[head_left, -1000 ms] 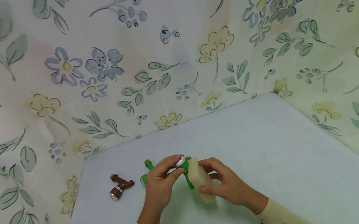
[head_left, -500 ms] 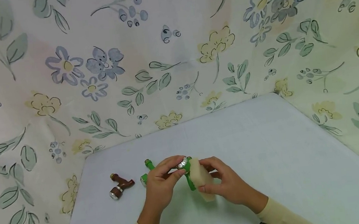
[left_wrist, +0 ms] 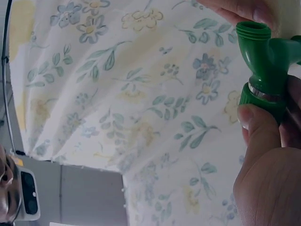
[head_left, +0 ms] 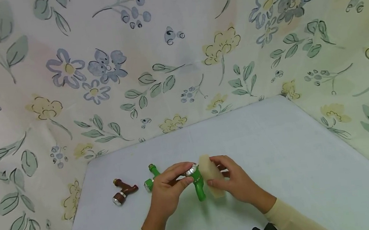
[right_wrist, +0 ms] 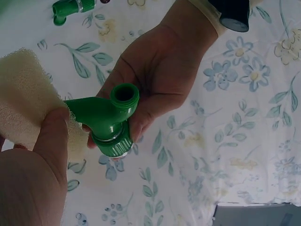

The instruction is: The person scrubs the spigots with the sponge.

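A person held a green tap (head_left: 199, 187) and a pale sponge (head_left: 208, 170) side by side above a white worktop (head_left: 274, 143), the tap on the left and the sponge just to its right. The left hand (head_left: 166, 190) had the tap: its thumb and fingers pinched the ribbed collar (right_wrist: 115, 146) near the silver cap (head_left: 191, 171), leaving the spout (head_left: 200, 193) free and pointing down toward the wearer. The right hand (head_left: 235, 180) gripped the sponge, thumb on one side and fingers curled over the other.

Seen from the head, the two long axes ran nearly parallel, near end to far end, so the sponge lay along the tap rather than across it. The spout and body were the parts turned toward the right hand, with the sponge between them and its palm; whether sponge and tap touched could not be told. The threaded mouth (left_wrist: 254, 30) stood uncovered in both wrist views.

Just beyond the left hand, a second green tap (head_left: 149, 185) lay partly hidden. Farther left, a brown tap (head_left: 123, 191) rested on the worktop, well apart from both hands, before a floral cloth (head_left: 170, 101).
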Tool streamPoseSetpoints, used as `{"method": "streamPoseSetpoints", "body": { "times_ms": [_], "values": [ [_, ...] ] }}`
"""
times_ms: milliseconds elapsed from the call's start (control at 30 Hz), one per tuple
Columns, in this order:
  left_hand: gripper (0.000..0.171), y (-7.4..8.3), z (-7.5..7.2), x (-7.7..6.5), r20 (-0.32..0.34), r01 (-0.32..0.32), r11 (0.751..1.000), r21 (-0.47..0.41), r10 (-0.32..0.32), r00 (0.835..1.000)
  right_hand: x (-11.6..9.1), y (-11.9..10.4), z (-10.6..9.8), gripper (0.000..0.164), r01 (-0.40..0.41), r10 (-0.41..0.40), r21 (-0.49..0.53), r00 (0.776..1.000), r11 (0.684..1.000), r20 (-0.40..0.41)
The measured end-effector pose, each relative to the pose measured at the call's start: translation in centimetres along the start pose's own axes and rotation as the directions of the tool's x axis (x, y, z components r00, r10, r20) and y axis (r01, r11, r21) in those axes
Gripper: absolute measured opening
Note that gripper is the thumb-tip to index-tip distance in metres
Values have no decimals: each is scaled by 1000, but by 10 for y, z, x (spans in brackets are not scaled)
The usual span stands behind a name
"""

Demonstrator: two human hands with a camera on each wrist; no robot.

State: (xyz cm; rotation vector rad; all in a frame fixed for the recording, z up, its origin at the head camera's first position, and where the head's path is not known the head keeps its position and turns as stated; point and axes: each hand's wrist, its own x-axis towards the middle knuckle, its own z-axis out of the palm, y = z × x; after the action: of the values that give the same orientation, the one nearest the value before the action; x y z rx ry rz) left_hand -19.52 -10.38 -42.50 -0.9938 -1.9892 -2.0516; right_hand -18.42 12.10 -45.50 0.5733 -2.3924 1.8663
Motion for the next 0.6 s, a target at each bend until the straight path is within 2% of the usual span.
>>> {"method": "streamPoseSetpoints", "body": {
  "times_ms": [133,233,433,600],
  "values": [
    [35,0,0,0,13,-15,1000,-7,15,1000,1,4,0,56,-32,32,14,1000,999,2],
    [35,-1,0,0,4,-14,1000,1,14,1000,0,15,1,56,-27,26,32,1000,999,15],
    [35,-4,-1,0,-37,-2,999,39,3,999,-2,36,7,55,5,-9,69,998,998,55],
    [35,-7,-4,0,-95,32,997,75,-25,995,-5,31,14,53,49,-62,124,993,991,104]
  ]
}}
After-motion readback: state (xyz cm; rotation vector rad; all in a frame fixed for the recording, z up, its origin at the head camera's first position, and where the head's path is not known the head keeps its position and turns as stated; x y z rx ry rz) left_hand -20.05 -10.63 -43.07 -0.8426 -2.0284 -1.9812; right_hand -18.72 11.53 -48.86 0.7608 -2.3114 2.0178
